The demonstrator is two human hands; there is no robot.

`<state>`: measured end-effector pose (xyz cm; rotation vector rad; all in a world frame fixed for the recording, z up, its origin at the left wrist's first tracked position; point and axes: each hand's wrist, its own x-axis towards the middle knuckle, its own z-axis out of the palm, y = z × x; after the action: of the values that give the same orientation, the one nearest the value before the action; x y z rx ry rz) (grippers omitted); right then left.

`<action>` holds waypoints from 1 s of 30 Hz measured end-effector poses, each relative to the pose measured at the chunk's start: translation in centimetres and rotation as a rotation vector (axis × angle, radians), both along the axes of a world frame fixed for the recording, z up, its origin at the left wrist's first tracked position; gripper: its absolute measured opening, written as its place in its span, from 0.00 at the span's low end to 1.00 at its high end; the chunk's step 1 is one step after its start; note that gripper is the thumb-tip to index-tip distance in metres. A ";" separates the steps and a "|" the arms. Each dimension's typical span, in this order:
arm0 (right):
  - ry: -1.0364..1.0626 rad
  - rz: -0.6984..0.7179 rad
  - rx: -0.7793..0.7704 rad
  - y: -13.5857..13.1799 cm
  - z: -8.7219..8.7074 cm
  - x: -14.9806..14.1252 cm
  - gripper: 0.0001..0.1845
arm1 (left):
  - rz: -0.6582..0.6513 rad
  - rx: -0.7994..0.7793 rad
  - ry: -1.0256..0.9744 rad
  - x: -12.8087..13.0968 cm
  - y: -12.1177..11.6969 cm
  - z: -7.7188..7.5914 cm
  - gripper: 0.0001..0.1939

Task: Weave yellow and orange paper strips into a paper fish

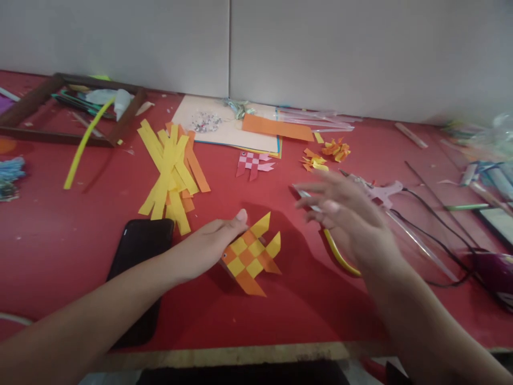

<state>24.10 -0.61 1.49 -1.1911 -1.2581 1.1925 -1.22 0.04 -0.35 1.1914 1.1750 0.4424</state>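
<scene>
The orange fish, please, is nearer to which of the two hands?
Left: the left hand touches the orange fish; the right hand is apart, to its upper right.

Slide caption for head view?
Left hand holds a checkered yellow-and-orange paper fish; right hand hovers near a yellow-handled tool.

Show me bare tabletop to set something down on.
Bare red tabletop shows between the woven fish and the front edge, and left of the black phone. Crowded: behind the phone, with yellow strips; at right, with the pink corded tool.
</scene>
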 end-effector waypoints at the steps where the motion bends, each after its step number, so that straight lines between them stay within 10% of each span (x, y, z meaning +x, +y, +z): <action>1: -0.027 0.080 -0.082 -0.2 -0.3 -0.6 0.21 | -0.021 -0.052 -0.038 0.0 0.0 -0.1 0.24; 6: -0.156 0.402 -0.365 -0.6 -1.5 -2.5 0.12 | -0.148 -0.137 -0.135 -0.2 0.0 -0.1 0.29; 14: -0.115 0.004 -0.208 0.1 -3.2 -2.2 0.16 | 0.057 -0.137 -0.213 1.3 0.2 -0.2 0.20; 23: -0.115 -0.113 -0.019 0.0 -3.5 -2.2 0.16 | 0.214 -0.016 -0.125 0.7 1.3 -0.4 0.19; 30: -0.081 -0.166 0.047 0.0 -3.4 -1.6 0.12 | 0.314 0.131 0.058 -0.9 7.0 1.4 0.16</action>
<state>22.53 -0.58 -1.92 -1.2931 -1.2148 0.9977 -2.10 7.05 1.03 1.1394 1.4081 0.7343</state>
